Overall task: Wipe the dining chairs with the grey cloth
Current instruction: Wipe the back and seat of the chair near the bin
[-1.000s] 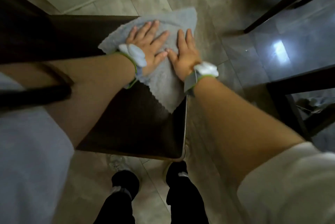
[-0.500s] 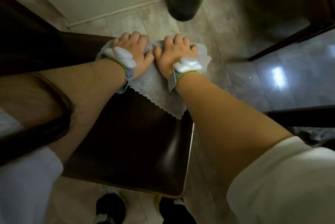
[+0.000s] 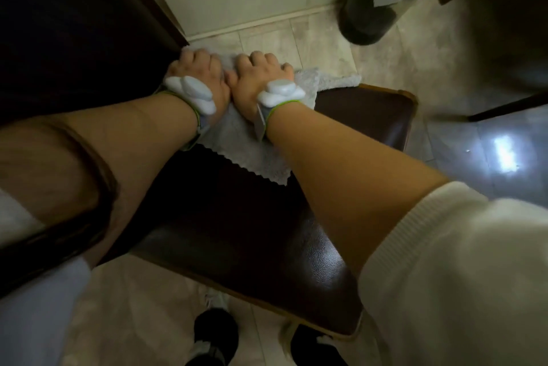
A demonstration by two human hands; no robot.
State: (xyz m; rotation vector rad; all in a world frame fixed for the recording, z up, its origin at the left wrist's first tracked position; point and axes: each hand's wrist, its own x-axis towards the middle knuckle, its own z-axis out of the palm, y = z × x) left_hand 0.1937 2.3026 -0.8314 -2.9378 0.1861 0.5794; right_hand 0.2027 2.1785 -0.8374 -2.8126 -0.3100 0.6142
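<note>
The grey cloth lies spread over the far part of a dark brown leather chair seat. My left hand and my right hand sit side by side at the seat's far edge, fingers curled over that edge and pressing the cloth down. Both wrists carry white bands. One corner of the cloth sticks out to the right of my right hand, and its zigzag hem lies on the seat between my forearms. My fingertips are hidden behind the edge.
The chair's dark backrest rises at the left. A dark cylindrical bin with a shiny lid stands on the tiled floor beyond the seat. A pale wall with a skirting board runs behind. A dark table leg crosses at the right. My feet are below.
Both hands slid the cloth from the seat's surface to its far edge, and the flat fingers curled over that edge. The view tilted forward and closer.
</note>
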